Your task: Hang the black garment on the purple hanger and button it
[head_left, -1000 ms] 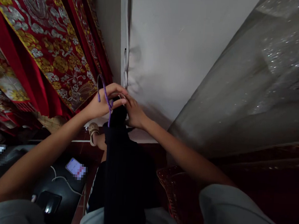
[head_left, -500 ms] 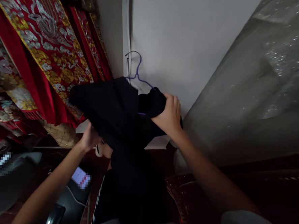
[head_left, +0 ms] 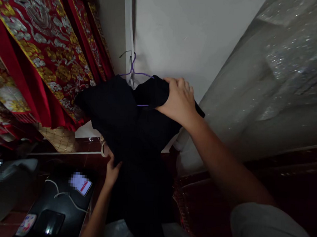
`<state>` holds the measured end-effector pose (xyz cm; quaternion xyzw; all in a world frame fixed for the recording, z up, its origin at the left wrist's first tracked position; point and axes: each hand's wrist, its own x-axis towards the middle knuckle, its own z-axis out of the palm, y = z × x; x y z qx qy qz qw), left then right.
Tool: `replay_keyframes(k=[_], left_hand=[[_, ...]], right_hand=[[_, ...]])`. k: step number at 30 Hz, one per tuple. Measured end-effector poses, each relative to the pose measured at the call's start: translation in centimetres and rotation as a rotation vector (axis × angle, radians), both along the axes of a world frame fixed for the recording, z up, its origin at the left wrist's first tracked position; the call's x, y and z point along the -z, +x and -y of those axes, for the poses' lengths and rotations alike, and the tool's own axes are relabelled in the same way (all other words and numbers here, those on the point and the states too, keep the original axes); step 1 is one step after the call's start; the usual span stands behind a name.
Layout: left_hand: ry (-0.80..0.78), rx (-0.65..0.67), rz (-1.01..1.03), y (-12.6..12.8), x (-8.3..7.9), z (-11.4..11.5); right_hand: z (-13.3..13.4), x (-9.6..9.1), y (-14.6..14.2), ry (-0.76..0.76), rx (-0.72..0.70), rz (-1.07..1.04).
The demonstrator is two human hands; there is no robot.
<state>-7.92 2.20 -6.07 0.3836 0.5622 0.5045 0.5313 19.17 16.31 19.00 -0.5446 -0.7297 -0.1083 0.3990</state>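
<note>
A black short-sleeved garment point(head_left: 136, 135) hangs spread on a purple wire hanger point(head_left: 141, 74), its neck opening facing up. My right hand point(head_left: 179, 100) is closed on the collar and shoulder at the right side, thumb below and fingers over the top. Lower down, my left hand point(head_left: 112, 171) pinches the garment's left edge, with the fingers partly hidden behind the cloth. The hanger's hook lies beside a pale vertical strip point(head_left: 129, 27) on the wall; whether it is caught on anything I cannot tell. The garment's lower part falls dark towards my lap.
Red embroidered clothes point(head_left: 52, 51) hang at the left. Clear plastic sheeting point(head_left: 256, 92) covers something at the right. Below left, a lit phone point(head_left: 85, 187), a white cable point(head_left: 74, 201) and a dark shiny object point(head_left: 49, 222) lie on a black surface.
My left hand has moved down and right, from under the sleeve to the garment's side. The garment now hangs straighter. Hanger and right hand appear slightly higher as the view shifts.
</note>
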Motion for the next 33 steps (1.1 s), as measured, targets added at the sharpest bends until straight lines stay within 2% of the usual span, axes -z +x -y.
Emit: replay_keyframes(k=[2,4,7,11,12,14,16,19,22,25,28,33], left_hand=[[-0.021,-0.091,0.136,-1.1,0.1,2.0],[-0.072,-0.16,0.24,-2.4,-1.0,4.2],[-0.156,-0.279,0.291,-5.2,-3.7,7.1],[-0.138,-0.435,0.235,-10.6,-7.6,9.8],[-0.122,-0.442,0.185,-11.9,-8.2,10.2],[-0.085,-0.375,0.01,-13.9,-8.8,10.5],[-0.06,-0.224,-0.226,-14.5,-8.1,10.3],[-0.05,0.055,-0.51,-11.7,-4.7,10.1],[-0.048,0.284,-0.774,-5.6,-0.6,11.0],[0.02,0.374,-1.046,0.6,1.8,12.9],[0.013,0.442,-1.116,4.1,2.0,14.3],[-0.151,0.691,-1.015,5.0,-0.2,14.3]], right_hand=[[1.4,-0.1,0.3,-0.004,-0.001,0.019],[2.6,-0.3,0.7,-0.024,0.01,0.021],[3.5,-1.0,1.0,-0.071,0.024,0.022],[3.0,-1.3,0.8,-0.091,-0.014,0.024],[2.7,-1.3,0.7,-0.085,-0.031,0.028],[1.9,-1.1,0.5,-0.069,-0.054,0.039],[1.1,-0.8,0.4,-0.06,-0.053,0.052],[0.2,-0.1,0.5,-0.054,-0.028,0.073],[-0.5,0.7,1.2,-0.067,0.034,0.115],[-1.1,1.4,2.0,-0.063,0.072,0.141],[-2.1,2.2,2.4,-0.056,0.067,0.123],[-3.5,5.0,0.9,-0.073,-0.006,0.039]])
